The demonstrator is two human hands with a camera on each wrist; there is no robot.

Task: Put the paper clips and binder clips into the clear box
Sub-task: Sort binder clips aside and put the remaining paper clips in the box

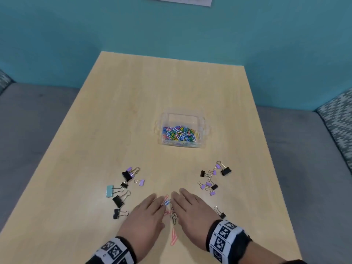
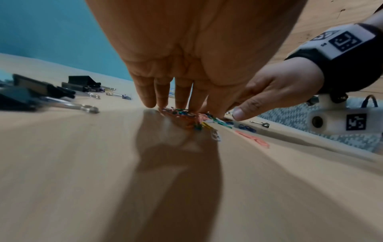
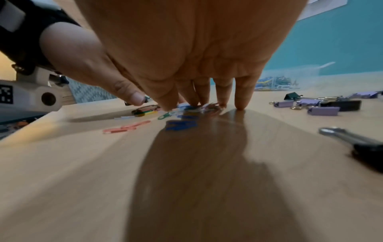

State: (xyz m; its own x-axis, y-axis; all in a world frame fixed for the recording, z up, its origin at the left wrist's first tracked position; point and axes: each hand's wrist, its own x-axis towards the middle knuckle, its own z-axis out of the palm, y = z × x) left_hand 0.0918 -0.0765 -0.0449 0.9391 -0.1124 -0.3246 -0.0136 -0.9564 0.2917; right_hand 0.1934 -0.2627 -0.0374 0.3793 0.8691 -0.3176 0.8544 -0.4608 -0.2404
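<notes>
Coloured paper clips (image 1: 167, 201) between flat hands | left hand (image 1: 144, 216) open-fingered | right hand (image 1: 192, 210) open-fingered

Both hands low over the desk (image 1: 171, 88), palms down, angled toward each other. Left hand (image 1: 143, 216) flat, fingers (image 2: 148, 91) straight and together, tips down on the surface. Right hand (image 1: 190, 210) the same, fingers (image 3: 242, 93) extended, tips touching down, thumb tucked inward. Fingertips of the two nearly meeting. Marker-printed bands on both wrists.
</notes>
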